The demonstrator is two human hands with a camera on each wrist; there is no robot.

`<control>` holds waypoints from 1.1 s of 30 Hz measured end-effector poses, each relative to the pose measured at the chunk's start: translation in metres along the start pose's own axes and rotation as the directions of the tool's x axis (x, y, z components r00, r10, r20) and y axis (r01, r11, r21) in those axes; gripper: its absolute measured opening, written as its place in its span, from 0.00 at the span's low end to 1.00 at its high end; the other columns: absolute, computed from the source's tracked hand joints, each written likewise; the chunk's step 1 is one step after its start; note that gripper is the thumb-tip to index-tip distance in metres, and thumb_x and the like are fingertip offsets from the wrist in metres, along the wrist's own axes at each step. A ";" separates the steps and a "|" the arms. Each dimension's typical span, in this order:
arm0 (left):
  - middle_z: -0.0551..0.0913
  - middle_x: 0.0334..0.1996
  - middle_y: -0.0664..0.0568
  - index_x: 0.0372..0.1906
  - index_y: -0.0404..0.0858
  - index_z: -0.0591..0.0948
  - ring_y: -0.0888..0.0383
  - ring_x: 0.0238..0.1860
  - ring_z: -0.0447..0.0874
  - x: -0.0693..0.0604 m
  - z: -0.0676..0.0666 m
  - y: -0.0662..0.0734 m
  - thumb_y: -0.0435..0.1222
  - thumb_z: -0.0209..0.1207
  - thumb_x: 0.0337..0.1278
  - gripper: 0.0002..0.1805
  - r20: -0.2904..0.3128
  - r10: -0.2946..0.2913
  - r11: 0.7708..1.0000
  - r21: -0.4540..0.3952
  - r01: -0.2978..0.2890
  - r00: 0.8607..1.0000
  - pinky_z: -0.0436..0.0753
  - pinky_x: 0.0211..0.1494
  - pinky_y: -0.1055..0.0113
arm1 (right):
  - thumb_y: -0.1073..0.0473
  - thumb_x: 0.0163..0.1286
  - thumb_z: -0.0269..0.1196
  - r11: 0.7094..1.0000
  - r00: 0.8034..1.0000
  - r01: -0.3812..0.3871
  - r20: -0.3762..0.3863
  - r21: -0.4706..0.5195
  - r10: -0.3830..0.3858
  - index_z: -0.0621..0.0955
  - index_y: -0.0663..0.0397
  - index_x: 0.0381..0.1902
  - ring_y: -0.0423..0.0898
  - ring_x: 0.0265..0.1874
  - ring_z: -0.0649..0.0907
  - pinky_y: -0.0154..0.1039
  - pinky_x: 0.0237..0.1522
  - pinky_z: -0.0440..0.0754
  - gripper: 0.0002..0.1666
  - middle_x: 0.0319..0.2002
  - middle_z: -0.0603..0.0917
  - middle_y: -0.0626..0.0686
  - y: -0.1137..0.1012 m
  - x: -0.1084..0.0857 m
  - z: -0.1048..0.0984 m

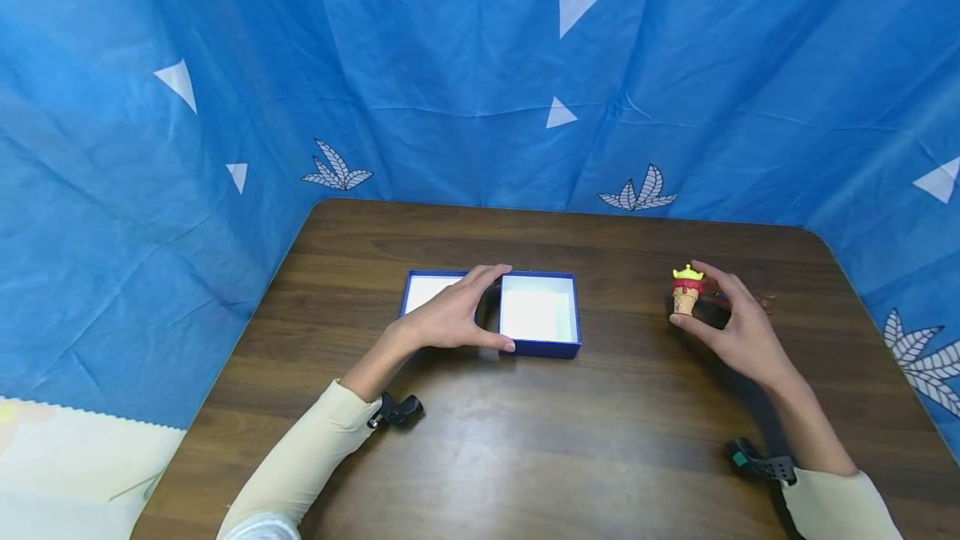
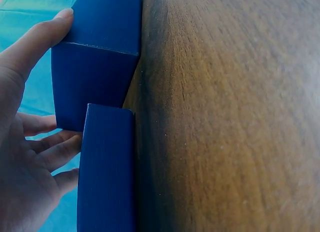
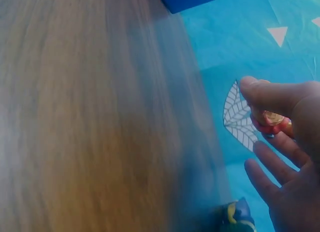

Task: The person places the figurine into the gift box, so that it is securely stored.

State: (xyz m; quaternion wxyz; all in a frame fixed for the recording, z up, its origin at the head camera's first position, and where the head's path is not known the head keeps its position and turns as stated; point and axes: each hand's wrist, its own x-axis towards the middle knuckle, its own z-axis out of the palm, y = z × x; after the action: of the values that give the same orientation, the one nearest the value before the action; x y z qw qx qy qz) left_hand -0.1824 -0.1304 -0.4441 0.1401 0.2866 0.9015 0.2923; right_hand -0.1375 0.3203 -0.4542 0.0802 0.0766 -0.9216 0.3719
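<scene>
My left hand [image 1: 453, 315] spans the left end of a blue box [image 1: 542, 348] with a white inside, thumb at the front corner and fingers at the back. In the left wrist view the thumb presses the box [image 2: 95, 82] wall. A shallower blue lid or tray [image 1: 431, 290], also white inside, lies left of it, partly hidden by that hand. My right hand [image 1: 738, 327] pinches a small toy ice cream cone [image 1: 686, 298] with a red band and yellow crown-like top, between thumb and fingers. The right wrist view shows only part of the toy cone [image 3: 272, 119].
Another small colourful figure [image 3: 237, 217] stands low in the right wrist view; the right hand mostly hides that spot in the head view. The brown wooden table [image 1: 480, 457] ends at a hanging blue cloth [image 1: 465, 65] behind and at both sides.
</scene>
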 end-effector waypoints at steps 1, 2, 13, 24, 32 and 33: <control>0.60 0.84 0.49 0.88 0.53 0.53 0.44 0.82 0.68 0.000 0.000 0.000 0.70 0.74 0.49 0.67 0.000 0.000 1.000 -0.001 0.000 1.000 0.74 0.79 0.40 | 0.55 0.66 0.80 1.000 1.000 -0.002 0.002 -0.002 0.002 0.67 0.49 0.83 0.67 0.62 0.79 0.10 0.51 0.67 0.52 0.67 0.75 0.65 -0.001 0.001 0.001; 0.60 0.84 0.50 0.88 0.53 0.53 0.44 0.82 0.68 0.000 0.000 0.000 0.70 0.75 0.49 0.67 0.000 0.001 1.000 -0.002 -0.001 1.000 0.74 0.79 0.39 | 0.55 0.65 0.80 1.000 1.000 -0.003 0.002 -0.003 0.003 0.68 0.49 0.82 0.68 0.61 0.80 0.10 0.50 0.67 0.52 0.66 0.75 0.65 -0.002 0.001 0.003; 0.61 0.84 0.49 0.88 0.53 0.53 0.43 0.80 0.70 -0.001 0.001 -0.001 0.70 0.75 0.48 0.67 -0.013 0.003 1.000 0.003 -0.003 1.000 0.76 0.77 0.39 | 0.54 0.64 0.81 0.998 1.000 -0.003 0.009 0.067 0.002 0.69 0.48 0.78 0.44 0.61 0.81 0.18 0.56 0.74 0.50 0.67 0.80 0.62 -0.017 0.009 0.019; 0.61 0.84 0.50 0.88 0.52 0.54 0.44 0.80 0.70 0.000 0.001 -0.001 0.70 0.75 0.48 0.67 -0.011 0.007 1.000 -0.006 -0.007 1.000 0.77 0.77 0.40 | 0.54 0.66 0.79 0.992 0.999 -0.004 0.046 0.125 -0.002 0.66 0.50 0.78 0.55 0.64 0.81 0.22 0.61 0.74 0.49 0.68 0.82 0.61 -0.031 0.021 0.029; 0.61 0.84 0.49 0.88 0.51 0.53 0.44 0.81 0.69 0.001 0.001 -0.002 0.69 0.75 0.49 0.67 -0.011 0.017 1.000 -0.007 -0.017 1.000 0.76 0.78 0.39 | 0.52 0.65 0.80 0.995 0.998 0.015 0.052 0.102 -0.021 0.69 0.41 0.79 0.50 0.62 0.79 0.30 0.62 0.78 0.49 0.67 0.81 0.57 -0.037 0.022 0.033; 0.60 0.84 0.49 0.88 0.51 0.53 0.44 0.81 0.69 0.001 0.001 -0.002 0.69 0.75 0.49 0.67 -0.011 0.018 1.000 -0.007 -0.018 1.000 0.76 0.78 0.39 | 0.51 0.65 0.80 0.995 0.998 0.016 0.053 0.101 -0.021 0.69 0.40 0.79 0.50 0.63 0.79 0.30 0.62 0.78 0.49 0.67 0.80 0.57 -0.037 0.023 0.034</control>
State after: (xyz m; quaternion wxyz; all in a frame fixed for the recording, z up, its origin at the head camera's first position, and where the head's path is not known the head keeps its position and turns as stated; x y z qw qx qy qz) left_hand -0.1832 -0.1304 -0.4462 0.1337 0.2927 0.8986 0.2983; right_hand -0.1552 0.2687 -0.4488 0.0545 0.0990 -0.9029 0.4147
